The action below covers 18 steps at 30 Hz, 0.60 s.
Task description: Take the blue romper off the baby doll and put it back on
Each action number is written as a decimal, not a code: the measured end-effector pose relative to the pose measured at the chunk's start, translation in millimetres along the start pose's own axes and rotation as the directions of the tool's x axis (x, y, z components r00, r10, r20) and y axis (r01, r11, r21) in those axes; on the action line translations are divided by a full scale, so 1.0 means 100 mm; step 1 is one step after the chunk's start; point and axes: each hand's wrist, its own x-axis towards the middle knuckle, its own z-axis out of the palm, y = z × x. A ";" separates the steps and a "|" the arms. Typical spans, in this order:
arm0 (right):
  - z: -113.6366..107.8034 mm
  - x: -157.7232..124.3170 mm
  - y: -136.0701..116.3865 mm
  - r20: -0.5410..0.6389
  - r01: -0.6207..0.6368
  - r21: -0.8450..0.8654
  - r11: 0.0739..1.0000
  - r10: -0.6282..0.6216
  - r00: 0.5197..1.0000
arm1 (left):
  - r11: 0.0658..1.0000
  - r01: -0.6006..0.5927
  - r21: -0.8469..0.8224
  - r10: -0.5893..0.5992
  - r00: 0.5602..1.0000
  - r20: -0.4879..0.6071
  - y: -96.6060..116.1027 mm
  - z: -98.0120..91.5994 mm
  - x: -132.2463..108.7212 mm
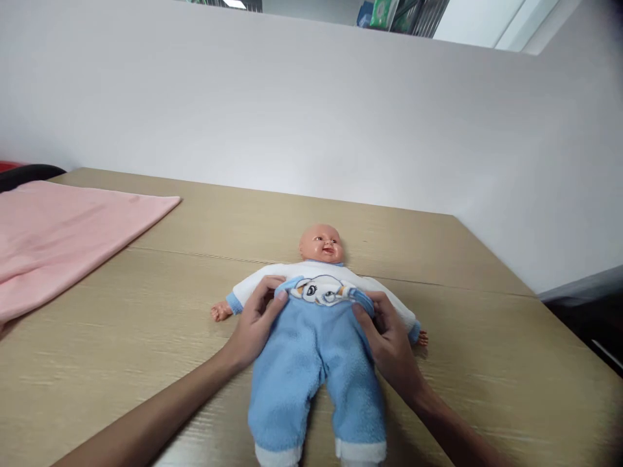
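Observation:
A baby doll (322, 245) lies on its back on the table, its head toward the wall and its arms spread out. It wears a white top (387, 292) with blue cuffs and a cartoon animal face on the front. Fuzzy blue pants (316, 331) with white hems cover its legs. At the waist, my left hand (257, 318) pinches the pants' edge on the left side. My right hand (389, 334) grips the waistband on the opposite side, thumb in front. The fingertips of both hands are partly hidden by the cloth.
A pink cloth (73, 233) is spread over the left part of the wooden table (146, 363). Behind the table rises a white wall (272, 117). Something dark (594, 311) stands beyond the right edge, and a black and red object (29, 174) is at the far left.

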 end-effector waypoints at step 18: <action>-0.34 -0.43 0.53 0.011 -0.366 0.161 0.916 0.370 0.929 | 0.913 0.390 -0.118 -0.352 0.902 0.249 -0.05 -0.24 -0.29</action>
